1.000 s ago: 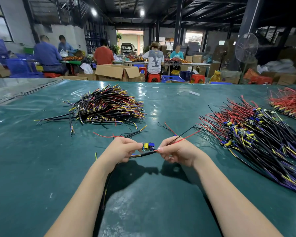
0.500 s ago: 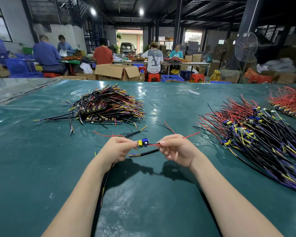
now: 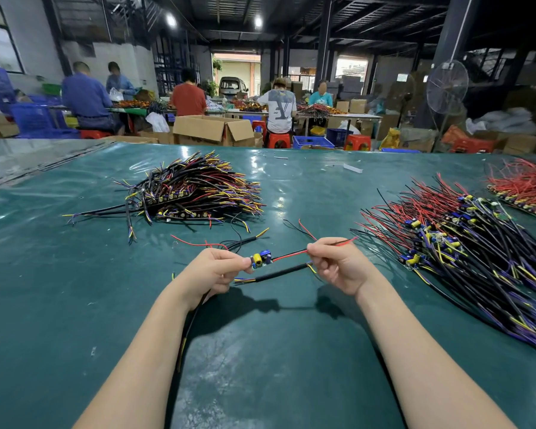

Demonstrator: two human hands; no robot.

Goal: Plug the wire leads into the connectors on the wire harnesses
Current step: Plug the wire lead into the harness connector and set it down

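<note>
The right hand has slid a little away from the left hand, so more red wire shows between them now; the left hand pinches a little board with yellow and blue bits on it, up in the air just over the counter; the right hand pinches the red wire, with a thin black one beside it; the wire looks pulled straight, maybe to check it sits tight in the board; a black cable runs just under it from hand to hand, but I cannot tell which fingers hold it; a mixed pile lies further off on the left, likely the done ones; a bigger pile waits near the right hand, easy to reach.
</note>
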